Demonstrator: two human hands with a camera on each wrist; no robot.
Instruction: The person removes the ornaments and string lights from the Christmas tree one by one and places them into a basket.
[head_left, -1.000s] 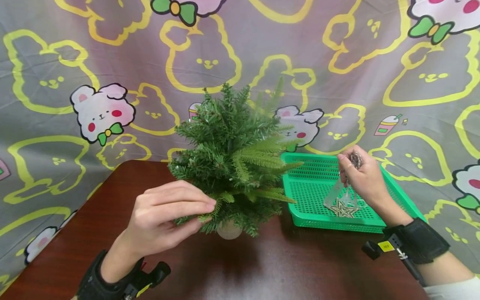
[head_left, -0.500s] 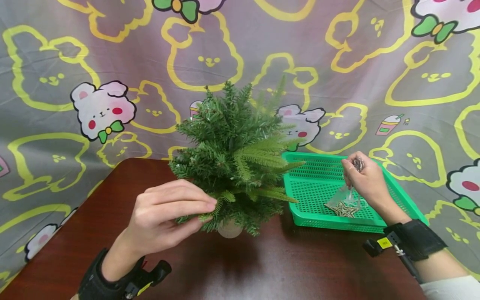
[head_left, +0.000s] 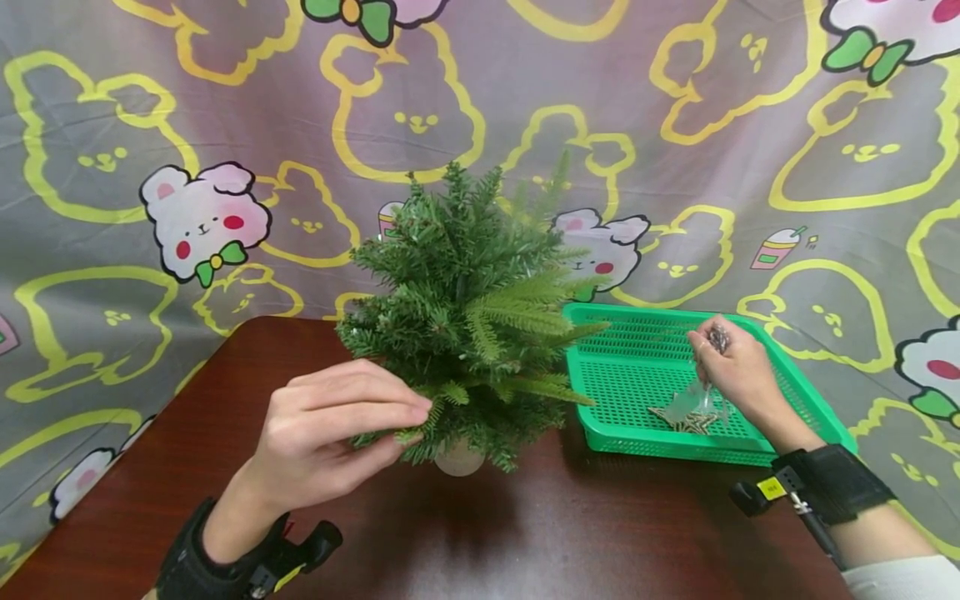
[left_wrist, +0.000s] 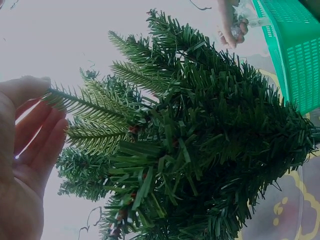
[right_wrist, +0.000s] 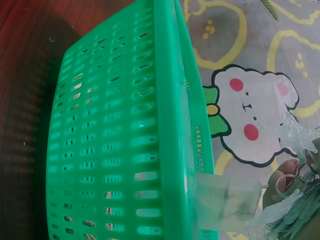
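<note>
My left hand (head_left: 337,433) pinches the tip of a light-green branch (left_wrist: 90,105) on the left front of a small artificial Christmas tree (head_left: 457,317). In the left wrist view, thumb and fingers (left_wrist: 42,132) meet the sprig at its end. Over the green basket, my right hand (head_left: 738,362) grips a bunch of clear, glittery ornaments (right_wrist: 295,215) with a translucent tag (right_wrist: 227,200) hanging from it. Just below that hand, a gold star ornament (head_left: 686,422) is at the basket floor, partly covered by clear plastic. Whether the star hangs from the bunch cannot be told.
The green perforated basket (head_left: 675,454) stands right of the tree on a dark red-brown table (head_left: 480,533). Behind it all hangs a grey curtain (head_left: 300,108) with cartoon prints. A pale round base (head_left: 459,461) shows under the tree.
My right hand has lowered slightly and shifted right with the ornament bunch. The star below it now looks tilted and more covered by plastic. My left hand stays on the branch.
</note>
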